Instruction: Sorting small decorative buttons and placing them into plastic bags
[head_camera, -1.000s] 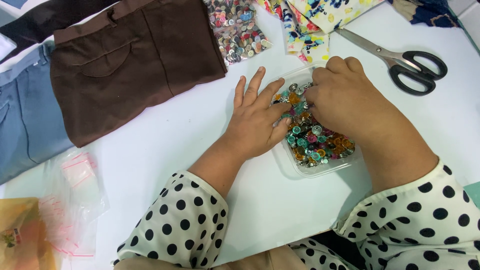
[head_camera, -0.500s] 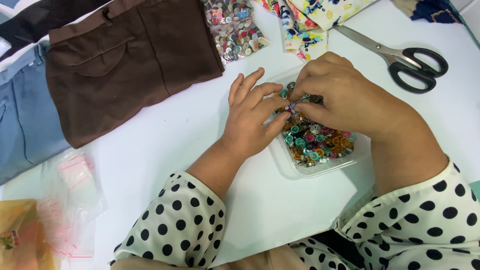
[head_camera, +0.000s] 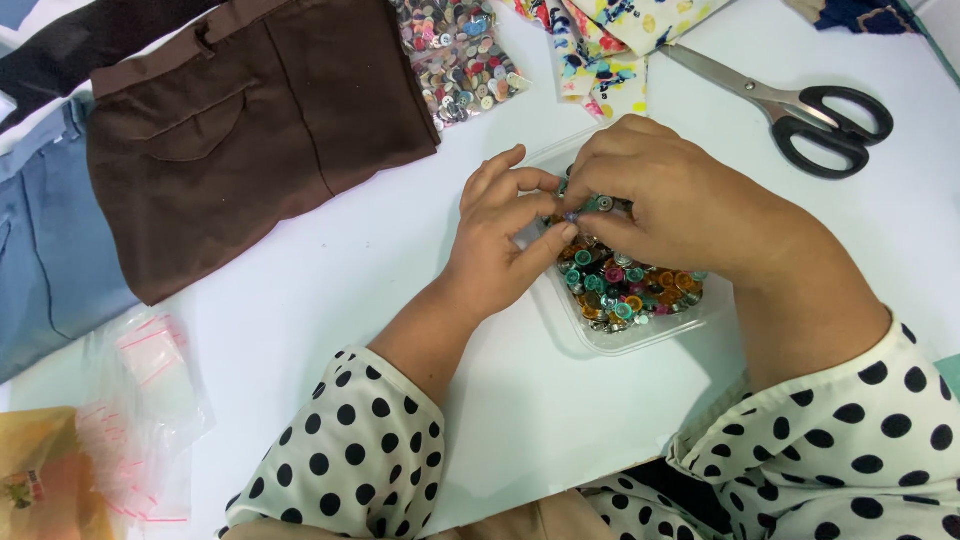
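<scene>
A clear plastic tray (head_camera: 640, 338) of several small coloured metal buttons (head_camera: 628, 288) sits on the white table. My right hand (head_camera: 672, 200) hovers over the tray's far end, its fingertips pinching a small green-and-silver button (head_camera: 600, 204). My left hand (head_camera: 502, 236) is at the tray's left edge, fingers curled, with thumb and fingertips meeting the right hand's fingertips at that button. Both sleeves are white with black dots.
Brown folded trousers (head_camera: 250, 130) lie at upper left beside blue denim (head_camera: 40, 250). A clear bag of mixed buttons (head_camera: 460, 55), printed fabric (head_camera: 610, 45) and black-handled scissors (head_camera: 810, 115) lie along the far side. Small zip bags (head_camera: 140, 400) sit at lower left.
My left hand lifted from flat on the table and curled its fingers toward the right hand. My right hand rose from the buttons, pinching one above the tray.
</scene>
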